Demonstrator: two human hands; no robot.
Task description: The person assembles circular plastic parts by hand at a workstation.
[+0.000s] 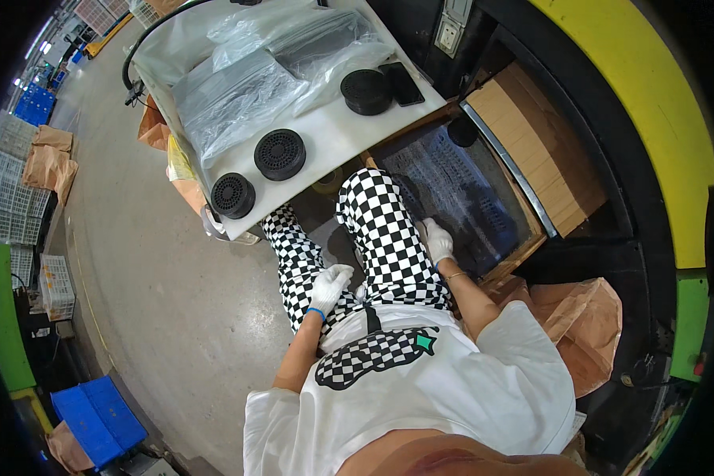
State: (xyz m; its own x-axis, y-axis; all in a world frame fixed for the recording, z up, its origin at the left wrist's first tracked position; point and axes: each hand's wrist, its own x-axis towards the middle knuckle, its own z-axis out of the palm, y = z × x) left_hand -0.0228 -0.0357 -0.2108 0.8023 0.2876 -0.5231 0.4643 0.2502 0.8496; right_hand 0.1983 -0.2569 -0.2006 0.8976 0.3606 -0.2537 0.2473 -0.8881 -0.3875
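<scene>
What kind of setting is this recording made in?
Most likely a factory floor or workshop: round black vented parts lie on a white worktable beside clear plastic bags, with stacked blue plastic crates on bare concrete.

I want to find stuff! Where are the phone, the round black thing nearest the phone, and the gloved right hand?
phone (pixel 402 83), head view, middle of its dark screen.
round black thing (pixel 366 91), head view, centre of its top.
right hand (pixel 437 240), head view, back of the white glove.
</scene>
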